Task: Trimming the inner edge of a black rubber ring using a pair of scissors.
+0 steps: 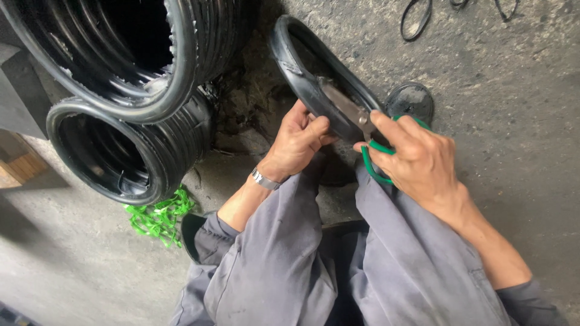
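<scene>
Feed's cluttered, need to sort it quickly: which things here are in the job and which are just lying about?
In hand:
left hand gripping black tyre
right hand with green-handled shears

Lying about:
stacked tyres
green straps
rubber loops

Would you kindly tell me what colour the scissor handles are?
Green, seen in the head view: the scissor handles loop around the right hand's fingers.

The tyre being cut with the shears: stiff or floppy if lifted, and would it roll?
The tyre looks fairly flexible: its loop is squeezed into an oval where the left hand grips it. It probably keeps some spring, since the rim still holds a smooth curve. Being narrow, it would likely flop over rather than roll far. The right hand holds green-handled shears against it.
</scene>
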